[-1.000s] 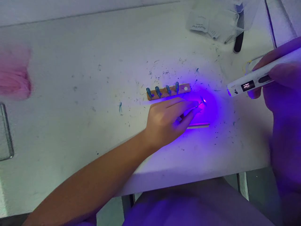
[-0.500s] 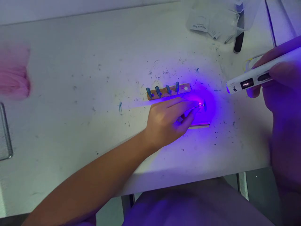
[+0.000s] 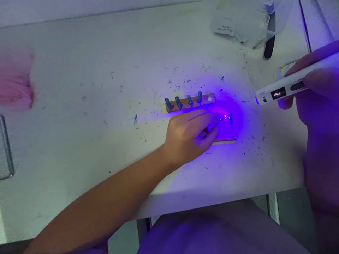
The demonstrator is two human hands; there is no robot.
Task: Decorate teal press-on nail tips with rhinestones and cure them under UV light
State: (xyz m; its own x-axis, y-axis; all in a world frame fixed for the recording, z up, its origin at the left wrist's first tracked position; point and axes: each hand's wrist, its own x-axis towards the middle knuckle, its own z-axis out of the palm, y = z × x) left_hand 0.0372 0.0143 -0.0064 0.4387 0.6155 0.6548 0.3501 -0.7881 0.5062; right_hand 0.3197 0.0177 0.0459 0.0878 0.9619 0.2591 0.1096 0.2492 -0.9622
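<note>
My right hand point(image 3: 315, 81) grips a white handheld UV nail lamp point(image 3: 296, 83) with a small lit display, its tip angled down and left. Purple light from it floods the spot where my left hand point(image 3: 193, 134) pinches a small nail tip point(image 3: 229, 118) between thumb and fingers; glare and the fingers hide most of that piece. Just beyond the left hand lies a wooden strip point(image 3: 189, 103) bearing several upright blue-green nail tips point(image 3: 178, 102) and a bare white dot at its right end. Partly under the left hand is a thin flat piece point(image 3: 225, 141) with a pale edge.
Clear plastic bags point(image 3: 238, 24) with an alcohol pad packet lie at the back right beside a dark nail file point(image 3: 269, 47). Pink cloth-like material point(image 3: 17, 88) and a metal-edged tray point(image 3: 7, 148) are at the left. Dark specks and smears dot the white table point(image 3: 79, 141).
</note>
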